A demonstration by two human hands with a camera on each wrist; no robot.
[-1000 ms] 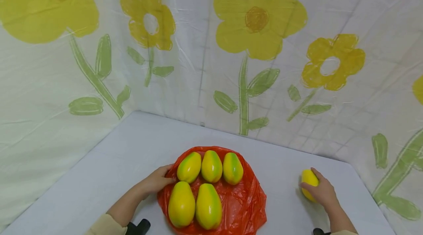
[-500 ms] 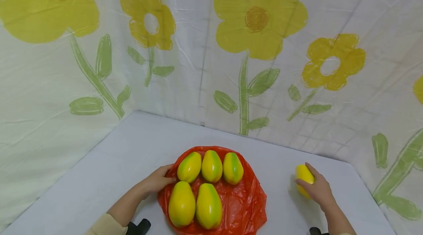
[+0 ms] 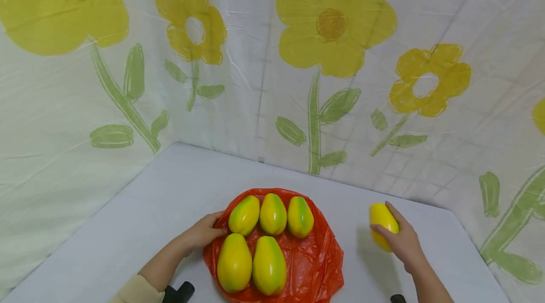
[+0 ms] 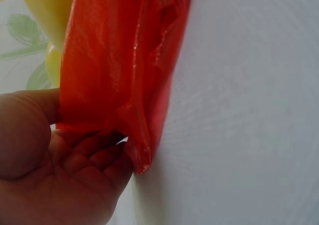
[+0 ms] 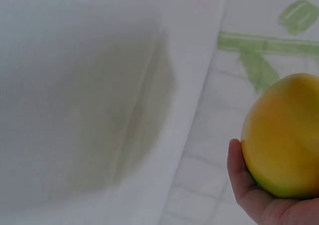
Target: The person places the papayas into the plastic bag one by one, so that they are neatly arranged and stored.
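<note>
A red plastic bag (image 3: 312,265) lies spread open on the table, with several yellow-green papayas (image 3: 269,265) in it, in a back row and a front row. At its left edge my left hand (image 3: 203,233) holds the rim; in the left wrist view the thumb lies on the red plastic (image 4: 99,60) and the fingers curl beneath it. Off to the right, my right hand (image 3: 404,241) grips another papaya (image 3: 383,220) above the table, its shadow falling below. The right wrist view shows this papaya (image 5: 284,135) with a finger along its side; the thumb is out of sight there.
The white table (image 3: 179,175) ends at the back against a hanging cloth (image 3: 238,104) printed with yellow flowers. Dark wrist straps (image 3: 179,292) show at the bottom of the head view.
My right hand has lifted the papaya off the table and carried it left, toward the bag. The left hand and the bag have stayed in place.
</note>
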